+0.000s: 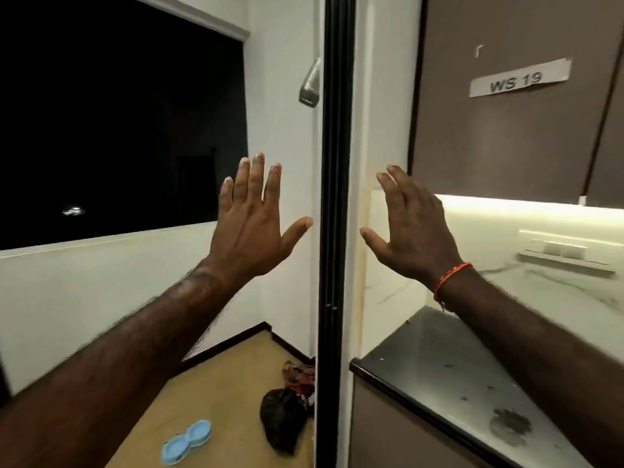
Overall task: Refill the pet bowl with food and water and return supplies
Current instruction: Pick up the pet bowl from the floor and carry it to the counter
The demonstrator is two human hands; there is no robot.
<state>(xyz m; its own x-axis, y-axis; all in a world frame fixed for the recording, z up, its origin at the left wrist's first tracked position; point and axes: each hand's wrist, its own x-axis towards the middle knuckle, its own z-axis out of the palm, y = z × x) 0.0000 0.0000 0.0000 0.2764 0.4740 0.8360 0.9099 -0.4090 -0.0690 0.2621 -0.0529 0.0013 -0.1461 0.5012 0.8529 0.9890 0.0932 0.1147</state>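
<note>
Head view: light-blue double pet bowl [186, 441] on tan floor [216, 383]
Two round wells joined; long axis lower-left to upper-right; left hand [251, 224] and right hand [410, 224] raised apart, fingers straight, holding nothing

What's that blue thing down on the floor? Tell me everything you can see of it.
The pet bowl is a light blue double dish: two round, shallow cups joined side by side, apparently plastic. It lies flat on the tan floor, set diagonally, left of a dark bag and apart from it. Nothing touches it. Whether it holds anything is hard to tell.
</note>
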